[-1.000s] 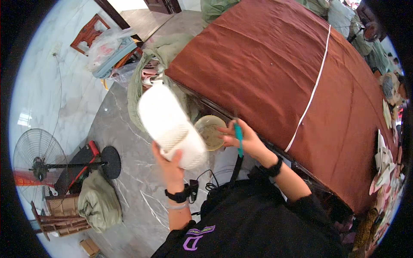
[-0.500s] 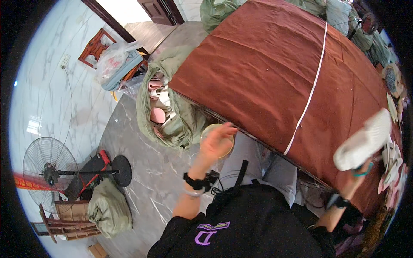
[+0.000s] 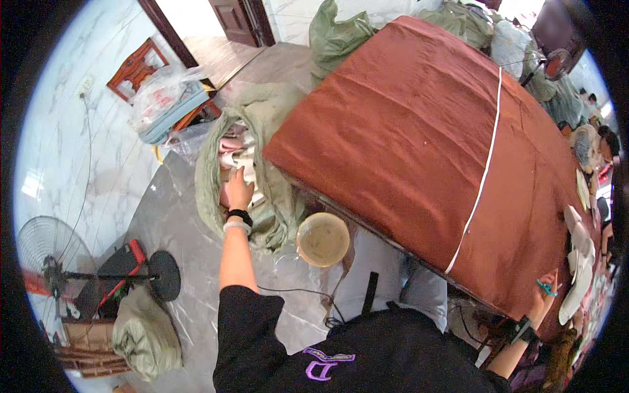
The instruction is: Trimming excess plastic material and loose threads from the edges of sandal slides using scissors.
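Facing a brown-covered surface (image 3: 393, 164). Left of the surface, with left grip (image 3: 240, 190) at the mouth of a green sack (image 3: 209, 187) over pink and white pieces (image 3: 230, 145); cannot tell whether grasping any. At the surface's right edge, beside flat white pieces (image 3: 580, 265), holding a teal tool (image 3: 546, 289) in right grip (image 3: 544, 300).

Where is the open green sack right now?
In the head view, the open green sack is left of centre on the grey floor, beside the brown-covered table; the left hand is at the sack's mouth.

Sack (image 3: 284, 154) green; slipper (image 3: 580, 262) white; cloth (image 3: 400, 150) reddish-brown; floor (image 3: 190, 239) grey, white-veined.
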A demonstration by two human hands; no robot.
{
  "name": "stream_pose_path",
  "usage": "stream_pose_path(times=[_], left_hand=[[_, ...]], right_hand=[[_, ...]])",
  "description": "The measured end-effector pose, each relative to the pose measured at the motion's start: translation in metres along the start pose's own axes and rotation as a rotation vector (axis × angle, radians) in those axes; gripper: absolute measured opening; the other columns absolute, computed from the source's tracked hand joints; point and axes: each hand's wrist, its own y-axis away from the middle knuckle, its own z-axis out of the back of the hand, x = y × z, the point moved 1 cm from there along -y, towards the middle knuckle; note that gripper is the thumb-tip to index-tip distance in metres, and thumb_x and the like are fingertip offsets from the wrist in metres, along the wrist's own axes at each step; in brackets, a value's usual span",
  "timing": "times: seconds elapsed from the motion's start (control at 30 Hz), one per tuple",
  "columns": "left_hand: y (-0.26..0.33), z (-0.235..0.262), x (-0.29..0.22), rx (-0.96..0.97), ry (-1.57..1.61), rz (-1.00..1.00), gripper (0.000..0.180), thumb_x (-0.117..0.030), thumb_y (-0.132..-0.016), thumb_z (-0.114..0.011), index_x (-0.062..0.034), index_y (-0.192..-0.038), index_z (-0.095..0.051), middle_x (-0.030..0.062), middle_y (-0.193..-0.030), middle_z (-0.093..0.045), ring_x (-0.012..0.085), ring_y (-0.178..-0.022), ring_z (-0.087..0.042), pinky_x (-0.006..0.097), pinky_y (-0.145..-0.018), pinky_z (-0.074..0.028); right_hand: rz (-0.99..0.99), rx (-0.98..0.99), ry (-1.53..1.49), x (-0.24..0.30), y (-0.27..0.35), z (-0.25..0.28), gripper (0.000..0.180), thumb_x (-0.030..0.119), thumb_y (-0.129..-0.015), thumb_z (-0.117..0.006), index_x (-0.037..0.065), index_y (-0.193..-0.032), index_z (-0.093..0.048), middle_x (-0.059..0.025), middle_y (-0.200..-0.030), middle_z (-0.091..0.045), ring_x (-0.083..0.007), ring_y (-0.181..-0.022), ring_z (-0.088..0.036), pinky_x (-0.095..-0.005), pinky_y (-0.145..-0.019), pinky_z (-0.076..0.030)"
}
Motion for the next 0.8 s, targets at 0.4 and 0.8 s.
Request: stream_pose_path(times=[0.4, 0.8], left_hand=[[-0.083, -0.07, 0.074, 0.168, -0.127, -0.003, 0.05, -0.007, -0.066, -0.064, -0.0092, -0.113, -0.047, 0.0147, -0.116, -0.051, 0.0341, -0.109, -0.048, 0.049, -0.093, -0.038], [-0.038, 0.041, 0.032, -0.21, 0.113, -0.193, 0.042, -0.001, -0.061, -0.066, -0.0054, -0.101, -0.055, 0.0126, -0.093, -0.059, 0.0342, -0.088, -0.053, 0.04, -0.078, -0.044]], right_hand=[[-0.161, -0.544, -0.578, 0.035, 0.091, 0.204, 0.026, 0.01, -0.093, -0.048, 0.001, -0.116, -0.055, -0.0046, -0.094, -0.059, -0.0087, -0.063, -0.046, -0.0187, -0.054, -0.04], [-0.275, -0.477, -0.596, 0.017, 0.035, 0.124, 0.03, 0.014, -0.096, -0.044, 0.002, -0.123, -0.049, 0.0001, -0.073, -0.043, -0.0092, -0.062, -0.039, -0.0213, -0.058, -0.037]])
